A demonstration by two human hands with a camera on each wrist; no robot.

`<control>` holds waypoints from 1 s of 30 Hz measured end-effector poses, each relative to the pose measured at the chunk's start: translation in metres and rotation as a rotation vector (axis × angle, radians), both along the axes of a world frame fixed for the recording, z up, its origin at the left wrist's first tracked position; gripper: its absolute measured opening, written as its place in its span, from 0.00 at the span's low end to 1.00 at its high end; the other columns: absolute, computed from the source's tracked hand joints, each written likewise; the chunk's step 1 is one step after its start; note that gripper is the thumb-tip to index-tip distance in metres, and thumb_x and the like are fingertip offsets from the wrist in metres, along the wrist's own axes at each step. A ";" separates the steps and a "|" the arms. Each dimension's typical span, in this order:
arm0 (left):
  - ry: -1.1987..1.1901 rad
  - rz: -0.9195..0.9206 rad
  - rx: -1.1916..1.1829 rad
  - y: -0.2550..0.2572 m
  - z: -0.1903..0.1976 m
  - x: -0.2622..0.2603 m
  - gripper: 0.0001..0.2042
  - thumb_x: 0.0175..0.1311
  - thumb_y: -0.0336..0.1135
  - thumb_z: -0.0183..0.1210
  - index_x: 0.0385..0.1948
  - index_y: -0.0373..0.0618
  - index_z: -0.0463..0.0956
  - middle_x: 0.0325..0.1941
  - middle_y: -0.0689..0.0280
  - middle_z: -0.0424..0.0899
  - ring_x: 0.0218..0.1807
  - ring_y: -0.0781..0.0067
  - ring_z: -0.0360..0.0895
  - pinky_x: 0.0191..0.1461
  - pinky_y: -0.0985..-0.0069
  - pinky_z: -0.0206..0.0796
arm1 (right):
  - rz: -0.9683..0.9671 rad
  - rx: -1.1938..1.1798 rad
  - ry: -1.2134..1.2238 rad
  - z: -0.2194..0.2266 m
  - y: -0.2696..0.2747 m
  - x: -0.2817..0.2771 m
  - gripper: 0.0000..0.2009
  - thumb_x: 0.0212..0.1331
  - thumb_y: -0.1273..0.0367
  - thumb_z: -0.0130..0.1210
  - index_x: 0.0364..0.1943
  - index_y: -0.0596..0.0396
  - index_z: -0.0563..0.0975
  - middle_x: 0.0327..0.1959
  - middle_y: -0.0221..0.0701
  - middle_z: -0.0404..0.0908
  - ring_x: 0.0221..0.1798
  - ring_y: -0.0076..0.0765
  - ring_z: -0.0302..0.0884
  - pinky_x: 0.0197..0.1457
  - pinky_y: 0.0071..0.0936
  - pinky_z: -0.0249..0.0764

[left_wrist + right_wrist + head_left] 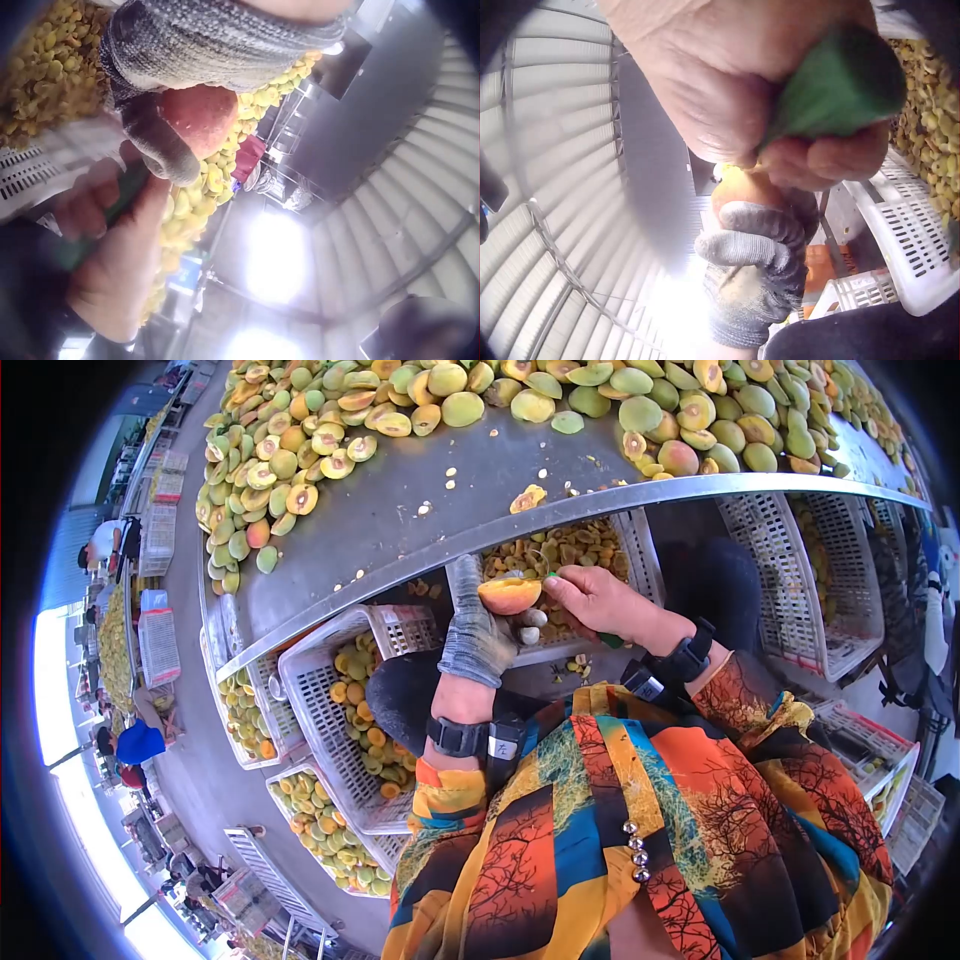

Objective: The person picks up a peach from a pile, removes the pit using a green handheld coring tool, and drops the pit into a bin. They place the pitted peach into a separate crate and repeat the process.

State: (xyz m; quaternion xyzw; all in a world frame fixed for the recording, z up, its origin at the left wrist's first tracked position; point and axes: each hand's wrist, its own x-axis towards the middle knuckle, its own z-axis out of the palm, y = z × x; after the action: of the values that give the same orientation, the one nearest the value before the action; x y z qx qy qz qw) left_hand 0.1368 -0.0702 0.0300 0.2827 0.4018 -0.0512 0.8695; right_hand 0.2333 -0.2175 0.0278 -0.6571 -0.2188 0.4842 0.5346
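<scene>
My left hand (478, 635), in a grey knit glove, holds a peach (510, 596) with an orange-red skin and a yellow cut face. In the left wrist view the gloved fingers curl round the red side of the peach (201, 120). My bare right hand (605, 600) grips a green-handled tool (840, 82), with thumb and fingers right at the peach's edge. The tool's working end is hidden by the hand and fruit. Below both hands, a white crate (645, 555) holds many cut fruit pieces (575, 550).
A metal table (400, 510) in front bears heaped peach halves (300, 455) and scattered pale bits. White crates (320, 670) of fruit stand by the left knee, another crate (845, 590) at the right. Other people (140, 742) are far left.
</scene>
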 end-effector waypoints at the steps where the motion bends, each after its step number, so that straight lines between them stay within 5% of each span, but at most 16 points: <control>1: 0.024 0.017 -0.020 0.000 0.001 0.000 0.32 0.56 0.67 0.38 0.36 0.41 0.71 0.26 0.60 0.78 0.19 0.64 0.74 0.18 0.75 0.63 | 0.011 -0.021 0.037 -0.002 0.000 -0.001 0.15 0.63 0.61 0.40 0.25 0.57 0.67 0.10 0.23 0.64 0.09 0.17 0.59 0.11 0.18 0.55; 3: 0.013 0.018 -0.034 0.000 -0.004 -0.002 0.32 0.55 0.68 0.37 0.38 0.43 0.72 0.26 0.62 0.78 0.20 0.66 0.74 0.18 0.75 0.61 | 0.023 -0.042 0.076 -0.005 0.000 -0.003 0.15 0.63 0.61 0.40 0.25 0.57 0.68 0.10 0.23 0.64 0.08 0.16 0.58 0.11 0.17 0.54; 5: 0.002 0.020 -0.045 -0.002 -0.005 -0.001 0.33 0.55 0.68 0.36 0.39 0.45 0.72 0.27 0.63 0.78 0.21 0.67 0.74 0.17 0.75 0.60 | 0.031 -0.038 -0.243 -0.007 0.002 -0.005 0.18 0.60 0.59 0.44 0.22 0.62 0.67 0.16 0.38 0.69 0.20 0.34 0.68 0.26 0.32 0.65; 7: 0.092 0.219 0.097 -0.010 -0.006 0.004 0.33 0.54 0.70 0.34 0.43 0.50 0.72 0.30 0.65 0.79 0.26 0.72 0.75 0.15 0.77 0.58 | 0.046 0.025 -0.373 -0.016 0.002 -0.008 0.18 0.59 0.59 0.45 0.22 0.62 0.67 0.17 0.42 0.69 0.22 0.40 0.69 0.29 0.34 0.65; 9: 0.028 0.205 0.157 -0.011 -0.003 0.002 0.33 0.54 0.70 0.34 0.44 0.51 0.72 0.33 0.66 0.79 0.28 0.75 0.75 0.16 0.79 0.59 | 0.038 0.113 -0.553 -0.023 0.002 -0.011 0.17 0.58 0.59 0.46 0.23 0.62 0.68 0.21 0.49 0.70 0.26 0.53 0.69 0.31 0.36 0.66; 12: -0.047 0.187 0.241 -0.012 0.002 -0.003 0.34 0.54 0.70 0.34 0.45 0.52 0.72 0.40 0.68 0.79 0.33 0.78 0.76 0.19 0.87 0.61 | 0.006 0.149 -0.554 -0.018 0.001 -0.015 0.16 0.58 0.60 0.46 0.25 0.62 0.68 0.21 0.50 0.72 0.27 0.56 0.70 0.30 0.38 0.67; 14: -0.206 0.185 0.180 -0.009 0.000 -0.008 0.29 0.56 0.64 0.43 0.46 0.49 0.71 0.45 0.68 0.77 0.46 0.72 0.74 0.45 0.76 0.69 | 0.020 0.119 -0.570 -0.015 0.001 -0.017 0.16 0.58 0.60 0.46 0.26 0.62 0.68 0.21 0.50 0.72 0.27 0.56 0.71 0.30 0.40 0.67; 18: -0.169 0.225 0.233 -0.011 -0.010 -0.006 0.25 0.57 0.58 0.47 0.45 0.47 0.71 0.44 0.67 0.77 0.44 0.72 0.75 0.43 0.79 0.70 | 0.052 0.048 -0.617 -0.013 0.002 -0.020 0.13 0.61 0.62 0.43 0.31 0.61 0.67 0.19 0.47 0.72 0.25 0.54 0.73 0.27 0.37 0.67; 21: -0.246 0.202 0.235 -0.011 -0.010 -0.008 0.21 0.56 0.53 0.51 0.44 0.47 0.71 0.41 0.67 0.78 0.38 0.74 0.77 0.32 0.81 0.71 | 0.011 0.039 -0.559 -0.007 0.003 -0.022 0.13 0.59 0.62 0.44 0.29 0.61 0.67 0.17 0.49 0.72 0.25 0.58 0.72 0.27 0.44 0.67; 23: -0.265 0.143 0.225 -0.011 -0.011 -0.011 0.19 0.58 0.49 0.51 0.45 0.45 0.71 0.33 0.67 0.79 0.26 0.81 0.74 0.15 0.88 0.60 | 0.006 0.038 -0.581 -0.009 0.004 -0.024 0.13 0.59 0.62 0.44 0.29 0.61 0.67 0.17 0.49 0.72 0.25 0.58 0.72 0.27 0.45 0.67; 28: -0.082 0.196 0.377 -0.020 -0.015 -0.016 0.17 0.60 0.47 0.50 0.42 0.46 0.73 0.30 0.68 0.78 0.18 0.82 0.70 0.11 0.86 0.56 | 0.030 -0.041 -0.767 -0.017 0.004 -0.032 0.13 0.59 0.62 0.45 0.29 0.60 0.67 0.17 0.48 0.73 0.24 0.56 0.72 0.27 0.45 0.68; 30: -0.052 0.278 0.329 -0.020 -0.013 -0.027 0.16 0.54 0.41 0.56 0.42 0.45 0.72 0.31 0.65 0.78 0.23 0.76 0.74 0.18 0.81 0.65 | 0.121 -0.143 -0.889 -0.019 0.003 -0.038 0.13 0.59 0.62 0.44 0.29 0.60 0.67 0.17 0.46 0.73 0.23 0.55 0.73 0.27 0.45 0.69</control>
State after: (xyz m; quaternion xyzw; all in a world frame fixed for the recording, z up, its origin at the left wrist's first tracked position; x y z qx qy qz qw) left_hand 0.1099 -0.0902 0.0166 0.3641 0.4174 0.1428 0.8203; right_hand 0.1958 -0.2140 0.0090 -0.8225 -0.4312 0.1992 0.3127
